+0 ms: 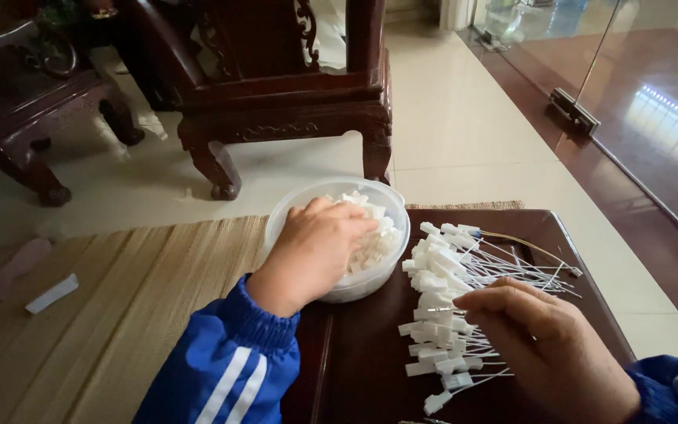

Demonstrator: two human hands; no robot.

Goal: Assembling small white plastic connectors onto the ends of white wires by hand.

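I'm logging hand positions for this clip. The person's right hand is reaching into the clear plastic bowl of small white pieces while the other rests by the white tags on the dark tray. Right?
Not quite: the head view shows the left hand in the clear plastic bowl of small white pieces. The right hand rests by the white tags on the dark tray.

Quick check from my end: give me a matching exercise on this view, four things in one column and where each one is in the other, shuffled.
Things:
1. left hand
2. right hand
3. clear plastic bowl
4. white paper strip

Places:
A. on the woven mat, far left
B. fingers down among the small white pieces in the bowl
C. at the near end of the row of white tags with thin tails, on the dark tray
D. at the tray's left edge, partly over the mat

Pairs: 1-B, 2-C, 3-D, 4-A
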